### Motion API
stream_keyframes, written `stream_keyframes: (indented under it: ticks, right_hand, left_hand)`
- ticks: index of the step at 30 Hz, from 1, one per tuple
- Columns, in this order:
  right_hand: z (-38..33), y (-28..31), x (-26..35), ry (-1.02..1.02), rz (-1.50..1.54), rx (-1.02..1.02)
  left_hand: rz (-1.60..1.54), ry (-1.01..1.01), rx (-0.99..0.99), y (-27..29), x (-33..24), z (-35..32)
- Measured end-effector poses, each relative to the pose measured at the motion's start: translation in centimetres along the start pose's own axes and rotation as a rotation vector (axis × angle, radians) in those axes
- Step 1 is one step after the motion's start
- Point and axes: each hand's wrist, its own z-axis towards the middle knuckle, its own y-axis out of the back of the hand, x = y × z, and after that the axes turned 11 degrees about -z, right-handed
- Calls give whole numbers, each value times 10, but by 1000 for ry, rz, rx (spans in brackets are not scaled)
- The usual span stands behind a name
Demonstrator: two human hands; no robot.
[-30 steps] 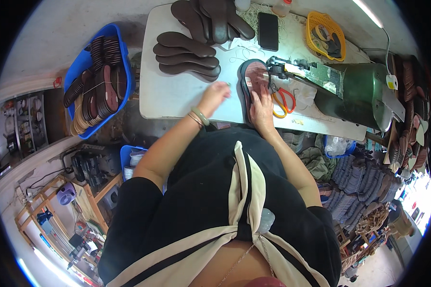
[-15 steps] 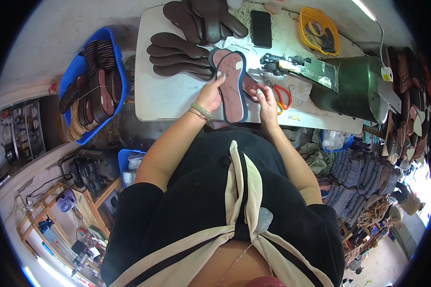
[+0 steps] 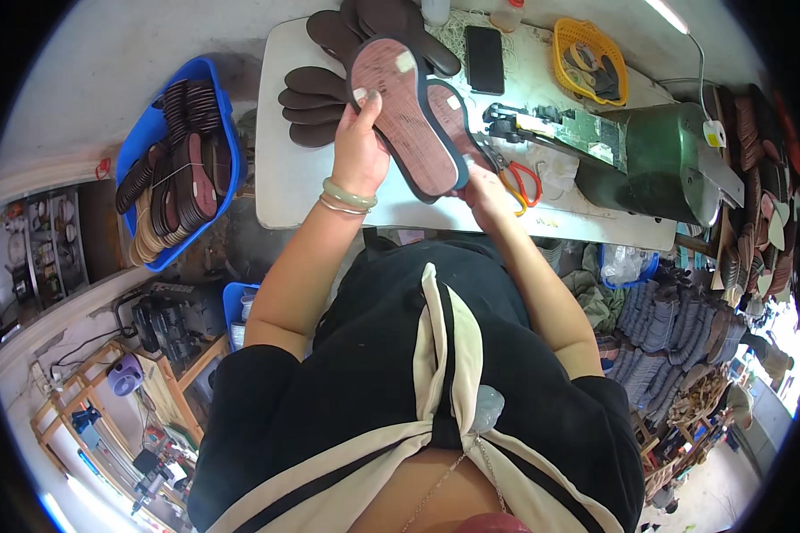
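The left hand (image 3: 360,147) held the front sole (image 3: 404,120), pinky brown with a dark edge, its thumb on top. The sole was up in the air, tipped, with its wide end farther from the body than the hand. The right hand (image 3: 489,197) was by the sole's low end; its fingers were partly hidden, so I cannot tell how tightly they were bent. Between the hands, a back sole (image 3: 451,111) peeked out behind. Scissors (image 3: 537,178) lay just right of the right hand. Dark brown soles (image 3: 316,108) lay past the left hand, on the table (image 3: 302,191).

L grip (image 3: 361,151) w/ reddish-brn sole (image 3: 398,114)
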Motion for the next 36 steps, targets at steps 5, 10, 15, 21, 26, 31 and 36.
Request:
stream_keyframes:
  ticks: [5,10,15,21,26,31,36]
  right_hand:
    - [-27,-27,61,-98,-199,15]
    - [-38,-25,60,-78,-253,11]
    - [-46,-7,47,93,-387,146]
    - [-49,20,64,208,-441,-94]
    - [-28,8,80,184,-252,-159]
    - [-37,25,77,155,-288,-199]
    - [-35,13,62,548,-1039,-633]
  left_hand:
    - [46,-149,-33,9,13,2]
    - [56,-193,-26,5,10,1]
    - [9,-97,-38,5,15,-1]
    - [133,-8,111,-6,46,-21]
    - [80,213,176,-23,71,-38]
    - [492,564,318,-30,53,-21]
    - [386,318,185,-29,87,-30]
